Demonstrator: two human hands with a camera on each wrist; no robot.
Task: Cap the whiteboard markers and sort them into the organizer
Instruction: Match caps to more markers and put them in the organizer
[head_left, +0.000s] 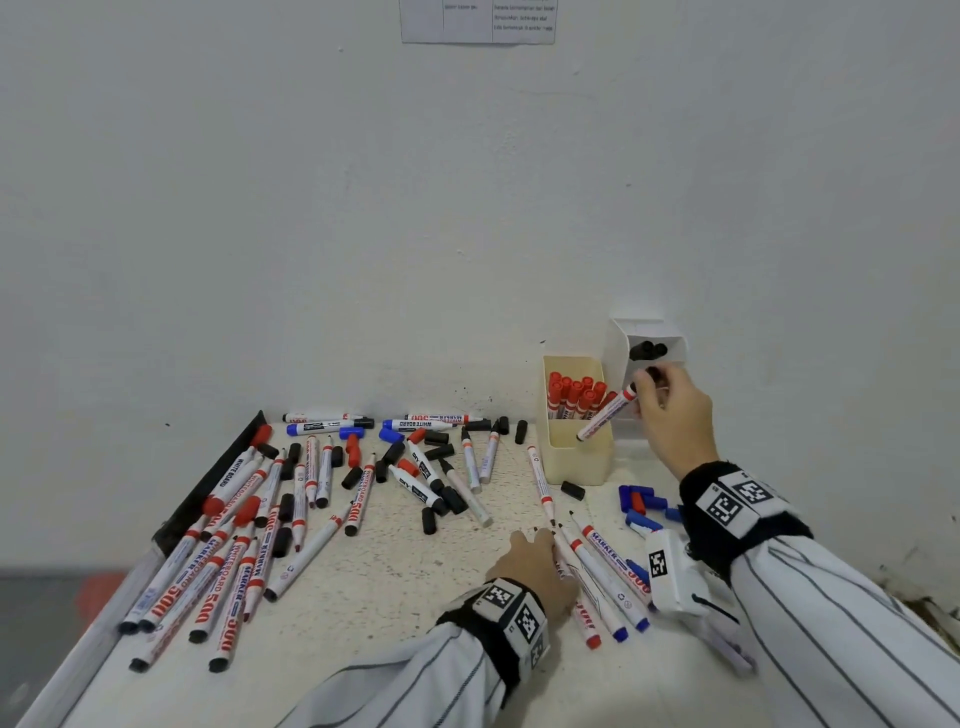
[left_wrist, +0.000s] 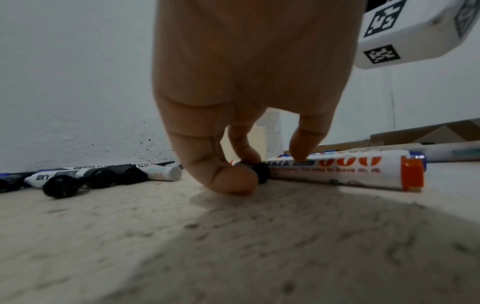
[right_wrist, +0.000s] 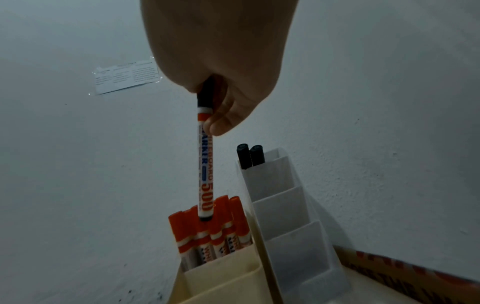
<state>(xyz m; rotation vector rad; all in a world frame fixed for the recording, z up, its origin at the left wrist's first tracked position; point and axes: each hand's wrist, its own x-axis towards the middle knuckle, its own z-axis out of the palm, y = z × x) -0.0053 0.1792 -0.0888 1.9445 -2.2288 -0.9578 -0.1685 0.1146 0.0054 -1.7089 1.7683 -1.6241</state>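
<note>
Right hand (head_left: 670, 410) pinches a black-capped marker (right_wrist: 205, 164) at its cap end, barrel hanging, likely bound for the white holder (right_wrist: 283, 205) at 1 o'clock, where 2 black caps show. Left hand (head_left: 535, 566), fingers curled, pinches a marker (left_wrist: 337, 172) at 5 o'clock, probably next.

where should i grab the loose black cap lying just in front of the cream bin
Pinch the black cap across its short width, thumb and finger on its two long sides, coming straight down from above. It lies flat on the table, clear of the cream bin and the nearest marker, so both flanks look open; end-on, it would probably slide.
</note>
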